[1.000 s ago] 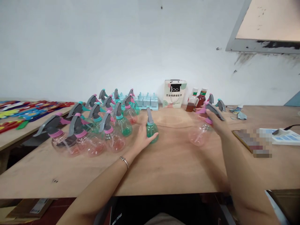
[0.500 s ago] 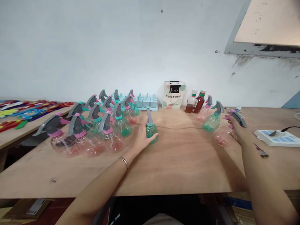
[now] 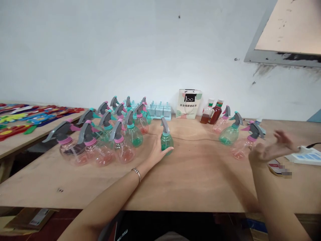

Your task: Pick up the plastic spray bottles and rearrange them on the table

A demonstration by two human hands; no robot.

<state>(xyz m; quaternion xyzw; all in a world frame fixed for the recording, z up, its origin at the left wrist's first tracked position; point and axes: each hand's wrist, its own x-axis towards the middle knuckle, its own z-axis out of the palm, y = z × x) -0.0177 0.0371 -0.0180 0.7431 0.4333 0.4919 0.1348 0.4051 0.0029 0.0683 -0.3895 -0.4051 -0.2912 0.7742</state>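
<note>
My left hand (image 3: 159,150) is wrapped round the body of a green spray bottle (image 3: 167,140), which stands upright in the middle of the table. My right hand (image 3: 274,147) is raised at the right, fingers apart and a little blurred, holding nothing. Just left of it stands a pink spray bottle (image 3: 240,149) with a grey and pink trigger head. Behind that one are another green spray bottle (image 3: 228,135) and a second pink spray bottle (image 3: 220,125). A group of several pink and green spray bottles (image 3: 124,151) stands to the left of my left hand.
Along the wall stand a paper bag (image 3: 190,105), two sauce bottles (image 3: 215,112) and a light blue popsicle mould (image 3: 159,112). A white power strip (image 3: 307,156) and a flat card-like item (image 3: 277,167) lie at the right. Colourful gloves (image 3: 37,117) cover a left side table.
My right hand has let go of the pink spray bottle and moved right, opening. My left hand stays on the green spray bottle. The view has shifted slightly.
</note>
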